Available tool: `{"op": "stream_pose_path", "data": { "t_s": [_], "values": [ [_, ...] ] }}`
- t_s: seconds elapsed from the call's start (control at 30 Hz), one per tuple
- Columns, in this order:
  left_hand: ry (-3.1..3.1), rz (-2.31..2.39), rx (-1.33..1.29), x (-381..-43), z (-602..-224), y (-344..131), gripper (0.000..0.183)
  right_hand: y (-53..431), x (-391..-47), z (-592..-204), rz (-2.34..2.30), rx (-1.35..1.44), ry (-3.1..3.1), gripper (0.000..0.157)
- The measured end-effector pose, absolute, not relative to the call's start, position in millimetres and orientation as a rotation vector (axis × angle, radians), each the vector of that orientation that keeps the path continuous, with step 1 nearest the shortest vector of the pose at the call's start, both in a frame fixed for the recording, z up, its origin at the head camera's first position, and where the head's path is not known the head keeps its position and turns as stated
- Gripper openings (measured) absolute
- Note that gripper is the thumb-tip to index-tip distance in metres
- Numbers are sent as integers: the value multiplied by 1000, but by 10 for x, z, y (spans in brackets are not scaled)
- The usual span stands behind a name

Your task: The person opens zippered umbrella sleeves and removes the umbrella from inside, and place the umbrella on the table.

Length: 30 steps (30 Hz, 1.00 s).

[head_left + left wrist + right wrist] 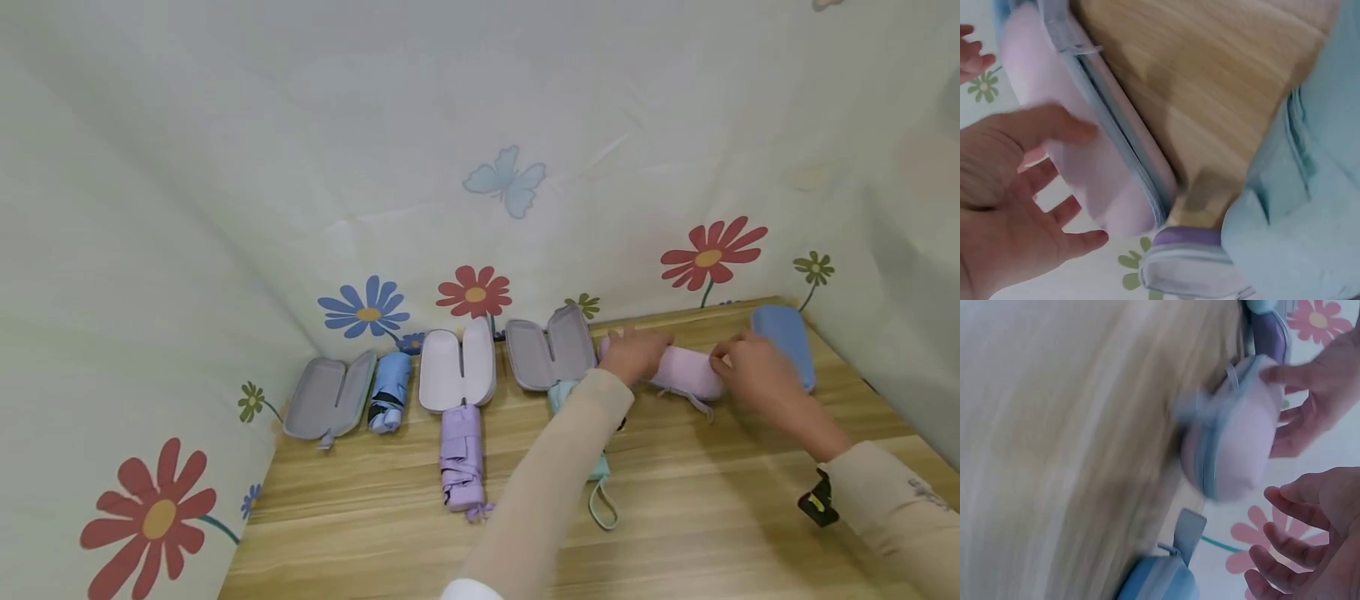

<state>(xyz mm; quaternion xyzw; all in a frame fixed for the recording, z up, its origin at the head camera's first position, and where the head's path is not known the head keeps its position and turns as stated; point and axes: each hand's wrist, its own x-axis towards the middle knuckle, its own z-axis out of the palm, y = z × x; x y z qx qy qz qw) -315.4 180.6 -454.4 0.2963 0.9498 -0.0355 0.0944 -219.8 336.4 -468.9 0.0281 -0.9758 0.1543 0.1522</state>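
Observation:
A closed pink zippered umbrella case [687, 372] lies toward the back right of the table. My left hand [636, 353] grips its left part, the thumb [1063, 128] over the pink shell and the fingers at the far side. At its right end is my right hand [757, 367]; in the right wrist view that hand [1316, 540] has loosely bent fingers, apart from the case. Pale zipper tape [1116, 134] runs along the case's side, and a strap hangs from one end. Under my left forearm lies a folded mint umbrella [558, 393], partly hidden.
A closed blue case [784, 342] stands right of my right hand. Open cases line the back: grey-green [318, 400], white [442, 367] and grey [529, 354]. A folded blue umbrella [390, 392] and a folded purple umbrella [461, 458] lie among them. A flowered sheet [420, 208] hangs behind.

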Motion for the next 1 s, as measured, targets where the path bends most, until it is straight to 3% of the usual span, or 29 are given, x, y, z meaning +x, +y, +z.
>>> {"op": "stream_pose_path", "data": {
  "t_s": [0.2,0.37,0.5,0.67,1.0],
  "values": [
    [2903,-113,888,-3154,-4565,1792,36,3398,-2207,-4604,450,65,-2808,19],
    [2913,7,640,-2988,-4542,1941,28,3392,-2213,-4644,475,53,-2816,20],
    [2868,0,521,-2773,-4510,2050,40,3382,-2232,-4668,507,36,-2819,21],
    [2827,-46,650,-2645,-4575,2092,60,3398,-2238,-4671,524,12,-2836,22],
    [2702,-113,959,-2741,-4665,2011,78,3418,-2270,-4666,504,13,-2834,19]
  ]
}}
